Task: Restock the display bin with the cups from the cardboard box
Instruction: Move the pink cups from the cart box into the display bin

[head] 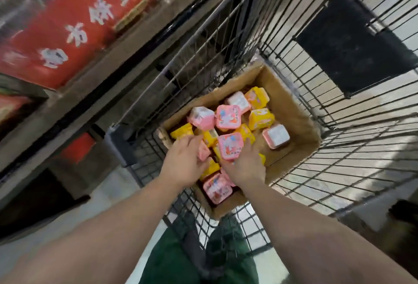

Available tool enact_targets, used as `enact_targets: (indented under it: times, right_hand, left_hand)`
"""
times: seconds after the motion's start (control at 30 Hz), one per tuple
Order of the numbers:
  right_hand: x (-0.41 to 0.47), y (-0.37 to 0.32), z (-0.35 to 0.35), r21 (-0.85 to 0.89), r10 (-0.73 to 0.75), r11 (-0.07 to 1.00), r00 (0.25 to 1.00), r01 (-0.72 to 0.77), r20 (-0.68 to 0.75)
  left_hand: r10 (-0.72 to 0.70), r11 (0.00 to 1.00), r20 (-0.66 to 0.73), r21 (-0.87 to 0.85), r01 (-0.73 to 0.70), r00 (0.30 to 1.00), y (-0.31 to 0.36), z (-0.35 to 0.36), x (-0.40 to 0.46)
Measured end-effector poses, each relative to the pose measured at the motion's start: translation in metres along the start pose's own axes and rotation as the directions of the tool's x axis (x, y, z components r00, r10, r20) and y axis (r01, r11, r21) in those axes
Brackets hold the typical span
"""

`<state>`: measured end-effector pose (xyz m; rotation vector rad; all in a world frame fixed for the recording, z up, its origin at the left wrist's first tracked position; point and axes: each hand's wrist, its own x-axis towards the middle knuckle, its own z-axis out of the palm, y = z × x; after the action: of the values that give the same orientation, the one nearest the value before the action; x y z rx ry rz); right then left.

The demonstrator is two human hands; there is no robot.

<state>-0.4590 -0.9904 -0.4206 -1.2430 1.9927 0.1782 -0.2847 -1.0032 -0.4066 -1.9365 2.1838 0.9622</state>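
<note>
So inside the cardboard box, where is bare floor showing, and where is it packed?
Bare cardboard box floor shows along the right wall, around the lone pink cup. The left half is crowded, cups piled under the left hand and right hand.

An open brown cardboard box (291, 112) is set inside a black wire-mesh cart (339, 139), with small square pink and yellow sealed cups (226, 117) heaped within it. To the left of the cart, a grey shelf unit with a red printed banner (67, 33) is placed. Both hands, the left hand (183, 164) and right hand (245, 166), are laid on the cups at the box's near side.

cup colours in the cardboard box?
Pink and yellow cups in the cardboard box; head view.
</note>
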Motion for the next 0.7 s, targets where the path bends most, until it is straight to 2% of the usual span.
enact_targets:
  times: [0.2, 0.3, 0.37, 0.43, 0.53, 0.63, 0.7]
  right_hand:
    - [0.017, -0.014, 0.022, 0.052, 0.155, 0.987, 0.980, -0.149, -0.122]
    - [0.021, -0.012, 0.021, 0.089, 0.156, 0.985, 0.982, -0.147, -0.103]
    - [0.020, -0.007, 0.017, 0.140, 0.050, 0.990, 0.992, -0.034, -0.117]
    - [0.016, 0.000, 0.011, 0.137, -0.138, 0.979, 0.983, 0.154, -0.118]
    - [0.006, 0.005, 0.002, 0.048, -0.406, 0.912, 0.913, 0.407, -0.031]
    - [-0.007, 0.001, -0.010, 0.021, -0.520, 0.854, 0.853, 0.520, 0.046]
    - [-0.015, -0.002, -0.016, 0.047, -0.547, 0.837, 0.836, 0.545, 0.047]
  left_hand:
    - [0.023, 1.000, -0.045, 0.001, -0.023, 0.999, -0.009, 0.011, 0.006]
    - [0.023, 1.000, -0.021, 0.006, -0.023, 1.000, -0.010, 0.006, 0.012]
    - [0.029, 1.000, -0.004, 0.001, -0.029, 1.000, -0.009, 0.002, 0.017]
    - [0.043, 0.999, 0.020, -0.021, -0.042, 0.999, -0.006, -0.003, 0.019]
    - [0.122, 0.992, 0.135, 0.021, -0.126, 0.983, 0.002, -0.012, 0.020]
    - [0.211, 0.968, 0.237, 0.085, -0.237, 0.948, 0.009, -0.018, 0.018]
    - [0.239, 0.958, 0.228, 0.102, -0.267, 0.944, 0.009, -0.018, 0.014]
